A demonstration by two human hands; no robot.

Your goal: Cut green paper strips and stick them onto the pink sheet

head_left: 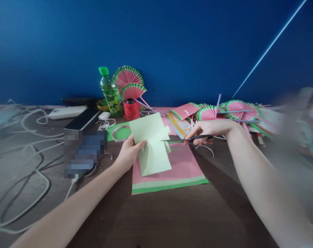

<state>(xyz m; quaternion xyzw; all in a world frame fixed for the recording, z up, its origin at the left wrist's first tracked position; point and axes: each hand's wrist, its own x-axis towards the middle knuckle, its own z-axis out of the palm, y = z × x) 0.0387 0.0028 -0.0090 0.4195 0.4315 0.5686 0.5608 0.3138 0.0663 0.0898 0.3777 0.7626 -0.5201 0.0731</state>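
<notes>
My left hand (129, 153) pinches the left edge of a pale green sheet of paper (152, 143) and holds it up over the table. My right hand (210, 130) is closed round the handles of black scissors (187, 138). The blades point left and reach into the sheet's right edge, where a small cut tab sticks out. Under the sheet lies a pink paper with a green and white border (177, 172), flat on the dark wooden table (171, 217).
A green-capped bottle (110, 91), a red thread spool (131, 109) and folded pink-green paper fans (129, 82) stand by the blue wall. More fans and paper strips (233, 110) pile up at right. White cables (29, 148), a power strip (67, 112) and a blurred-out device (84, 151) lie at left.
</notes>
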